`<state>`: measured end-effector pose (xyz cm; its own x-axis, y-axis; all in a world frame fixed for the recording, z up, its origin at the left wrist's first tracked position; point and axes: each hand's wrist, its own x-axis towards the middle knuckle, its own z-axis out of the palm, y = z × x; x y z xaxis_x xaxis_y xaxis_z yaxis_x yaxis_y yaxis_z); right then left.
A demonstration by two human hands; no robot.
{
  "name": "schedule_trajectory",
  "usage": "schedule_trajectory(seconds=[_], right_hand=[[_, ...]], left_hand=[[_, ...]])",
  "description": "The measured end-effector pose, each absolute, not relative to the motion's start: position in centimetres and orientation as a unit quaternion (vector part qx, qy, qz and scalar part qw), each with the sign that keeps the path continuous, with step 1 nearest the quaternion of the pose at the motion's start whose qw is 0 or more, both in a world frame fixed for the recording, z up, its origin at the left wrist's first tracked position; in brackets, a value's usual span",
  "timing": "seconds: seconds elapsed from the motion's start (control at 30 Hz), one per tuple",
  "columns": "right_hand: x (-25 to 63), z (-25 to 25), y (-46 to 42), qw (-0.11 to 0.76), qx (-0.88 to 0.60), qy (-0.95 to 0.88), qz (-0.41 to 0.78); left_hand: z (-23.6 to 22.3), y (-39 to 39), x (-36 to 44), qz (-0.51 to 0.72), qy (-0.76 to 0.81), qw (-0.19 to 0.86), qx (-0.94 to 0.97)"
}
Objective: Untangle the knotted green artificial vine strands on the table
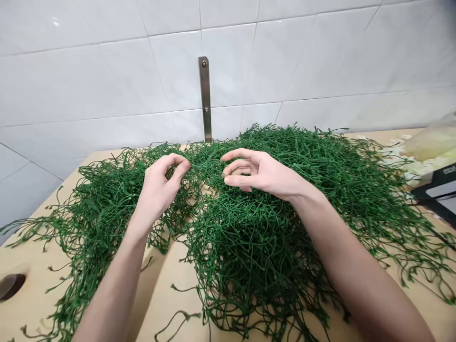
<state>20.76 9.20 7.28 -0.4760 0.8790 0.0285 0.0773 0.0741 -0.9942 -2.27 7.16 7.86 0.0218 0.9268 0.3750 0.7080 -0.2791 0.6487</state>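
Note:
A large tangled heap of thin green artificial plant stems (256, 237) with small branched tips covers much of the tabletop. My left hand (162, 183) is above the left part of the heap, thumb and index finger pinched together. Whatever is in that pinch blends with the green stems behind it. Facing it, my right hand (256, 173) hovers over the middle of the heap. Its index finger is lifted and curved, while the thumb and middle fingertips come close together at a tiny dark spot too small to name.
Beneath the stems is a light wooden table (167, 280), with a round dark hole (12, 286) at left. A metal strip (204, 97) is bolted to the white tiled wall (107, 85) behind. Pale flowers (409, 156) in clear wrapping and a black-and-white box (440, 190) lie at right.

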Motion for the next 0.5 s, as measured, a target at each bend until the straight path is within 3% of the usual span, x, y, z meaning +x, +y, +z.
schedule_trajectory(seconds=[0.1, 0.23, 0.5], right_hand=[[21.4, 7.3, 9.5, 0.322, -0.417, -0.694, 0.491], [22.0, 7.5, 9.7, 0.357, -0.457, -0.699, 0.418], [21.8, 7.5, 9.2, 0.361, -0.474, -0.763, 0.250]], left_hand=[[7.1, 7.8, -2.9, 0.374, 0.626, 0.044, 0.683], [6.3, 8.4, -3.4, 0.366, 0.626, -0.083, 0.684], [7.0, 8.1, -2.6, 0.417, 0.578, 0.100, 0.694]])
